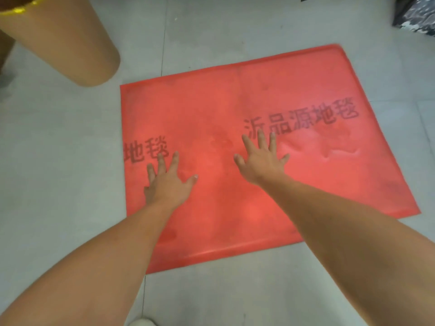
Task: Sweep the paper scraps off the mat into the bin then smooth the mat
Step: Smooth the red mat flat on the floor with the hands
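Note:
A red mat [294,90] with dark printed characters lies flat on the grey tiled floor. My left hand [167,182] rests palm down near the mat's left edge, fingers spread and straight. My right hand [261,158] presses flat on the middle of the mat, fingers spread, just below the printed characters. A few ripples [329,151] show in the mat to the right of my right hand. No paper scraps show on the mat. A tan cylindrical bin [70,43] with a yellow liner at its rim stands at the upper left, off the mat.
Grey floor tiles [58,149] surround the mat on all sides. A dark patterned object [416,15] sits at the top right corner. The tip of a white shoe [141,322] shows at the bottom edge.

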`<state>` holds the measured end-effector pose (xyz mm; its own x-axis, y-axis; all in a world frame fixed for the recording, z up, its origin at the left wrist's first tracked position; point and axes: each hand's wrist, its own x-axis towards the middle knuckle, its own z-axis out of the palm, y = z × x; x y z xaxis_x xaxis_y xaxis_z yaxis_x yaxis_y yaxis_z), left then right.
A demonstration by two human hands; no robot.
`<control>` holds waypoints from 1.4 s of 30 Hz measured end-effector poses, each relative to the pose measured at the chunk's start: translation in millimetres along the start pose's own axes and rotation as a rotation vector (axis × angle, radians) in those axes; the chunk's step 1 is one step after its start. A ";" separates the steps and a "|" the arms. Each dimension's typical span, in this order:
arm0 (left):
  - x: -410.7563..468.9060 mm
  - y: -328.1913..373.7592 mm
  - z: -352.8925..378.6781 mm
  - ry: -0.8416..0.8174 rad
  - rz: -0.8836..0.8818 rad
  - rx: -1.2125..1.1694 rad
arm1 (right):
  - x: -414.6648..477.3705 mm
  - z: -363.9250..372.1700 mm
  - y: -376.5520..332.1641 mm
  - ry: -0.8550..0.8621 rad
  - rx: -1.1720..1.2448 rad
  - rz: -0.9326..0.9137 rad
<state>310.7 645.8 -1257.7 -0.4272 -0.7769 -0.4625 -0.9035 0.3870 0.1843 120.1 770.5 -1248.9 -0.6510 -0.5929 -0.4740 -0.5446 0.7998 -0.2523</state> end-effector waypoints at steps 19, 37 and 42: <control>-51.9 12.6 68.3 -0.296 0.088 0.159 | -68.0 63.4 72.8 -0.291 -0.014 0.260; -140.9 3.7 98.7 -0.285 0.070 0.114 | -156.0 95.6 104.2 -0.240 -0.036 0.267; -140.2 3.8 98.6 -0.295 0.065 0.106 | -158.0 92.9 107.5 -0.213 -0.021 0.254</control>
<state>370.7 805.2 -1277.7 -0.4410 -0.5773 -0.6872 -0.8593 0.4927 0.1376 213.6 958.9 -1279.6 -0.6435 -0.3398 -0.6859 -0.3913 0.9162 -0.0867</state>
